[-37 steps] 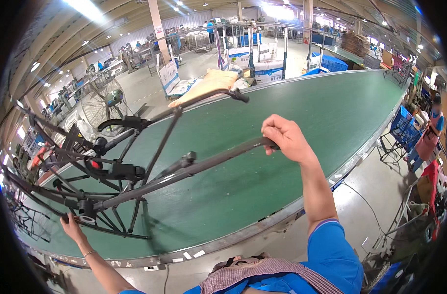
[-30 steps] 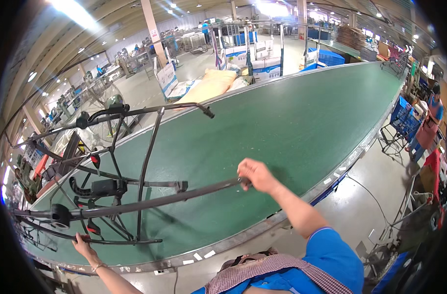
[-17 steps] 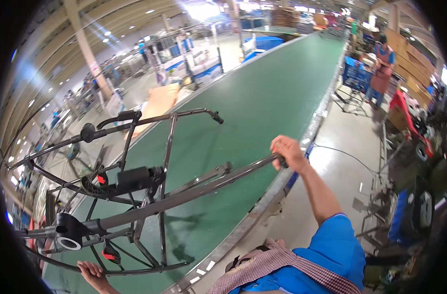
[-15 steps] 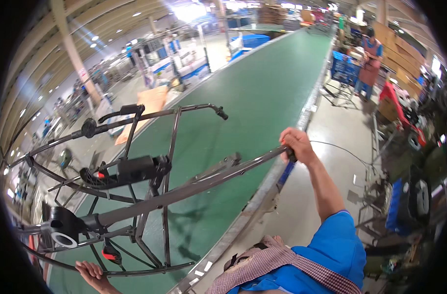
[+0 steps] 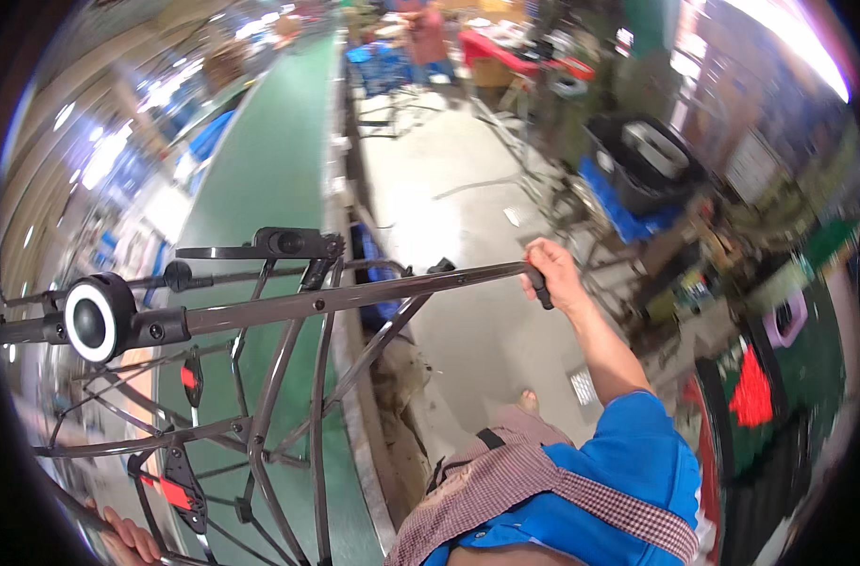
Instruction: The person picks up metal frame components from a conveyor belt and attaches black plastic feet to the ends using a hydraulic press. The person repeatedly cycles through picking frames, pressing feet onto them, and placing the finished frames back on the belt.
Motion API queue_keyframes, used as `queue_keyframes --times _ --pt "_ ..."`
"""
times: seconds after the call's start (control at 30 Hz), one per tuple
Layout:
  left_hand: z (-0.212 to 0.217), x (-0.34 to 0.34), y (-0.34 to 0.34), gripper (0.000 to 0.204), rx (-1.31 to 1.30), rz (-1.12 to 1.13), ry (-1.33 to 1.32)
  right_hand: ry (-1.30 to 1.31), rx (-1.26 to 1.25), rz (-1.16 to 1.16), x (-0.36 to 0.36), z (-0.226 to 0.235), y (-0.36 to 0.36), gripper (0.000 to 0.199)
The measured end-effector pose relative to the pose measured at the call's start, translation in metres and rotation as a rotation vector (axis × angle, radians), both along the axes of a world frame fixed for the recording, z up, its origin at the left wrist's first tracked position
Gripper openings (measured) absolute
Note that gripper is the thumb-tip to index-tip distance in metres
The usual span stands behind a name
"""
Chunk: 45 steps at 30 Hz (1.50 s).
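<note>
A stroller frame (image 5: pixel 373 294) of dark metal tubes, with black plastic joints and red parts, spans from the left over the green conveyor belt (image 5: pixel 260 170) and past its edge. My right hand (image 5: pixel 554 272) is closed round the black-capped end of its long upper tube, out above the floor. Low at the left, my left hand (image 5: pixel 128 538) wraps round a lower curved tube, and the picture's rim cuts off part of it. A round black hub with a white ring (image 5: pixel 92 319) sits on the upper tube. Whether the frame touches the belt I cannot tell.
Beyond the belt's metal edge (image 5: pixel 340 141) lies a pale floor (image 5: pixel 449 349). A blue crate (image 5: pixel 378 71) and a person (image 5: pixel 428 42) stand farther off. A black bin (image 5: pixel 642 165) on something blue and a dark green surface with red pieces (image 5: pixel 752 387) are on the right.
My view has turned to the right. The frame has swung with both hands, so its right end now reaches farther out over the floor. Both hands keep their hold.
</note>
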<state>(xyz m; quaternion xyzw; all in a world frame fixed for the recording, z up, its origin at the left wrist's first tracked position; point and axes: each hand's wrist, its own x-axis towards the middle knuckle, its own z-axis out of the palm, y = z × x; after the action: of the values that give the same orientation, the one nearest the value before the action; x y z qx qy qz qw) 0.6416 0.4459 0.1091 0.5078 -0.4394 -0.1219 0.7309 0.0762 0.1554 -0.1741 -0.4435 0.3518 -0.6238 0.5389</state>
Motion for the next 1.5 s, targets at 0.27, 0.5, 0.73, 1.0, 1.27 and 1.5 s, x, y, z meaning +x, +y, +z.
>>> queue_keyframes --times 0.27,0.5,0.73,1.0,1.27,1.5 --pt "0.022 -0.101 -0.206 0.041 0.444 -0.287 -0.168 -0.171 0.301 -0.207 -0.136 -0.09 0.095 0.025" --pt "-0.001 -0.156 -0.407 0.021 0.625 -0.822 -0.098 -0.15 0.499 -0.42 -0.233 -0.086 0.136 0.027" --pt "-0.101 -0.266 -0.554 0.036 0.577 -1.082 0.1 0.033 0.543 -0.638 -0.309 -0.041 0.136 0.029" --pt "-0.249 -0.339 -0.744 0.032 0.829 -1.582 0.332 0.159 0.718 -0.928 -0.329 0.036 0.149 0.02" --pt "-0.303 -0.473 -0.79 0.029 0.936 -1.545 0.216 0.235 0.773 -1.04 -0.332 0.036 0.154 0.017" --pt "-0.302 -0.514 -0.791 0.02 0.992 -1.562 0.2 0.185 0.816 -1.103 -0.318 0.046 0.149 0.016"
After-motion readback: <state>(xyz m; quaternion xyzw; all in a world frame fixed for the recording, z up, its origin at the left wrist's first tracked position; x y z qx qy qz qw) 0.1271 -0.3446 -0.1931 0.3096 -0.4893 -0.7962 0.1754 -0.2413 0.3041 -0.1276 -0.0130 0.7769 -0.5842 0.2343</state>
